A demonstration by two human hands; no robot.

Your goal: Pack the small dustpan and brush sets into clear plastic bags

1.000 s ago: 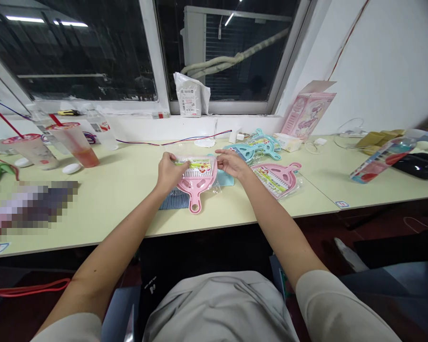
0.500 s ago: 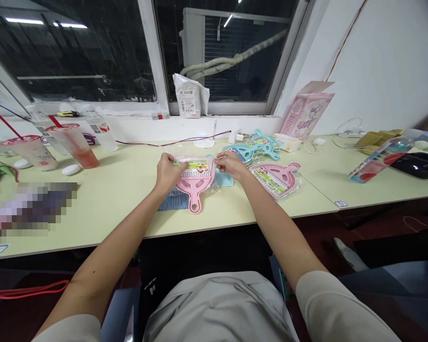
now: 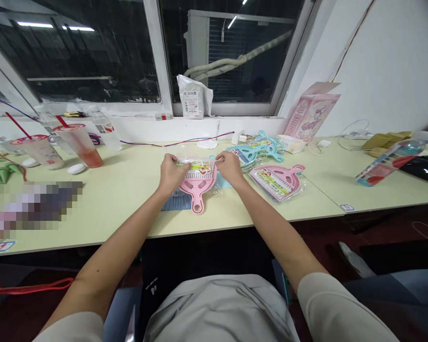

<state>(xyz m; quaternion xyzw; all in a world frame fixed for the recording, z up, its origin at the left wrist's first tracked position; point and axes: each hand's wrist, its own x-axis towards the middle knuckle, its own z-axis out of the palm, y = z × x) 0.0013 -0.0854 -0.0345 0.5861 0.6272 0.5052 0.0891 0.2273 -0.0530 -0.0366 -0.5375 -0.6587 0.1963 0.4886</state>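
Gripping the film-wrapped pink plastic dustpan (image 3: 199,186) on the pale desk (image 3: 121,204), I pinched its upper edge from both sides with my left hand (image 3: 171,175) and right hand (image 3: 229,168), fingers clamped on the wrapper. It appeared light and fairly stiff, though its film looked slippery; the rigid head seemed the surest hold, not the loose film or slim handle (image 3: 197,203).

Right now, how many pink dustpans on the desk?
2. One pink dustpan is held by the left hand and right hand; the other pink dustpan lies bagged to its right. More may hide under the blue dustpans.
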